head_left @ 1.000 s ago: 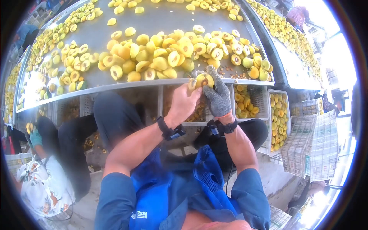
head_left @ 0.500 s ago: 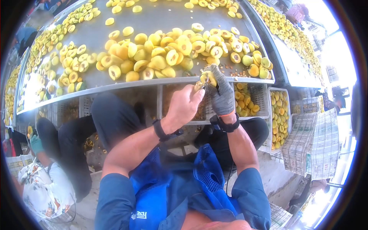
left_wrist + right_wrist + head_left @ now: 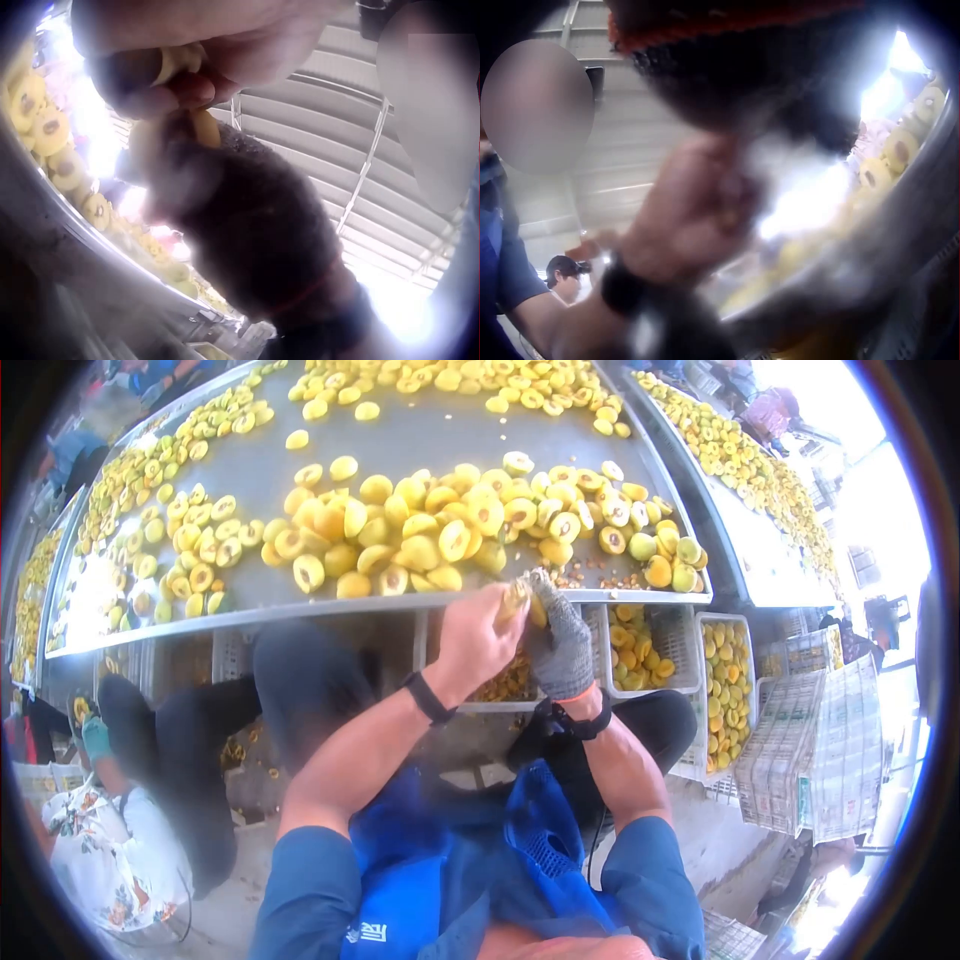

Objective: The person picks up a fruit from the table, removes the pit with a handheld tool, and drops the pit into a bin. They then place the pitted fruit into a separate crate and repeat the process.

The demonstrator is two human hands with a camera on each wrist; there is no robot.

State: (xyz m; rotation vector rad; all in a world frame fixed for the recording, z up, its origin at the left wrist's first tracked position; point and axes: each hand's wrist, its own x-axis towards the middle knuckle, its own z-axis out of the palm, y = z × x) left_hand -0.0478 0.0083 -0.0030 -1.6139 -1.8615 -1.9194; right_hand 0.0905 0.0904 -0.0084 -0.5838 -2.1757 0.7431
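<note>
Just off the near edge of the metal table, both hands meet in front of the body. My bare left hand pinches a small tan-yellow object, mostly covered by the fingers; I cannot tell what it is. Close against it, my right hand, in a grey knit glove, grips a yellow apricot. From the left wrist view, that apricot shows between the gloved fingers and the bare fingertips. The right wrist view is blurred, with the left hand below the dark glove.
Halved apricots are heaped on the table, with loose pits near its front edge. Crates of apricots stand under and beside it. Stacked crates are at the right; another person's gloved hand is at the far left.
The apricot's cut face with its brown centre, facing up earlier, has turned away. Both hands appear slightly lower in the head view and remain close together.
</note>
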